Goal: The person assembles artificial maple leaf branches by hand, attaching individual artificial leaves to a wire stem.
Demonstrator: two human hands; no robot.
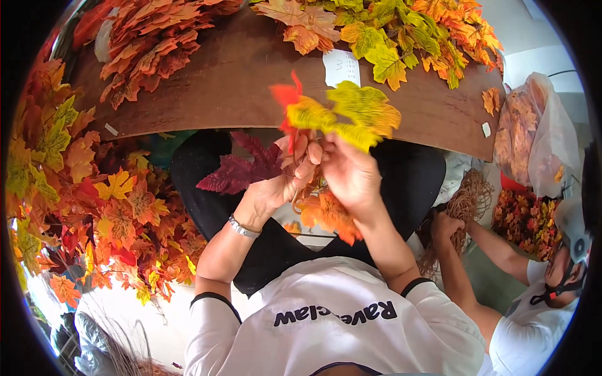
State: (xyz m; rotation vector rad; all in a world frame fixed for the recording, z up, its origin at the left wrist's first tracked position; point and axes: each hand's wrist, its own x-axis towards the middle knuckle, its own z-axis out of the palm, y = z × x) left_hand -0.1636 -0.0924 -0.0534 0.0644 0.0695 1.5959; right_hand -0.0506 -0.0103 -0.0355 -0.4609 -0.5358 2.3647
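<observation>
Up close to the camera, both hands meet over the person's lap, each closed on fake autumn leaves. The left hand (276, 185), with a metal bracelet (243, 227) at the wrist, pinches the stem of a dark maroon leaf (241, 169) that fans out to the left. The right hand (351, 175) grips a cluster of yellow-green leaves (351, 113) with a red leaf (285, 97) at its left edge, held up in front of the brown counter (226, 88). Below the hands an orange leaf (329, 213) hangs down; which hand holds it is hard to tell, since the fingers overlap. Heaps of orange and yellow leaves (401, 31) lie along the far side of the counter, and a big pile of leaves (94, 207) fills the left. At right, another person's hand (446, 224) handles tan stringy stems (470, 197), near a clear plastic bag of leaves (533, 138).
</observation>
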